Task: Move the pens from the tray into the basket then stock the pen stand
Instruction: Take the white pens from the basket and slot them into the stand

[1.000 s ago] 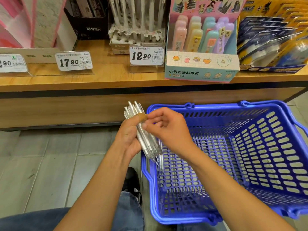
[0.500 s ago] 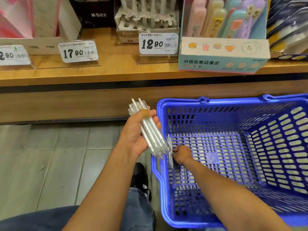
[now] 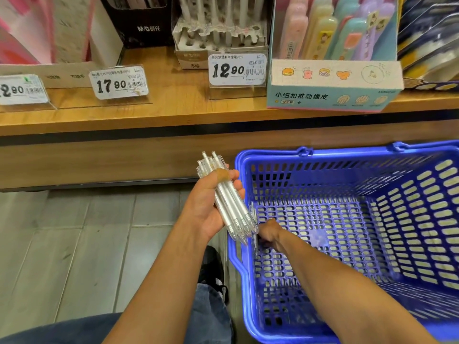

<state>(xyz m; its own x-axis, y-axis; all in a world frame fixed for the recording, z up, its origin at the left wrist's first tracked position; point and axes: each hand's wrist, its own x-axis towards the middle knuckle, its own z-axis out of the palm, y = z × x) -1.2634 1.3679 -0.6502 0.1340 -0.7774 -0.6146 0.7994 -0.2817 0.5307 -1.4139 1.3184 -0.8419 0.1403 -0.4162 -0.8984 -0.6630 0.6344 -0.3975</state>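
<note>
My left hand [image 3: 211, 204] grips a bundle of several clear white pens [image 3: 231, 207], held slanted just left of the blue plastic basket [image 3: 372, 167]. My right hand [image 3: 269, 233] is down inside the basket at its left wall, fingers closed on a single clear pen [image 3: 254, 242] that lies along the wall near the basket floor. On the wooden shelf above stands the white cardboard pen stand [image 3: 221, 38] with several white pens upright in its holes, behind a 12.90 price tag [image 3: 237, 69].
A teal box of pastel erasers [image 3: 332, 85] sits right of the pen stand, a black M&G box [image 3: 139, 23] to its left. More price tags line the shelf edge [image 3: 124, 122]. Grey floor tiles [image 3: 87, 232] and my black shoe [image 3: 212, 264] lie below.
My right hand left the bundle and went down into the basket with one pen, now low at the left wall. The left hand holds the bundle still.
</note>
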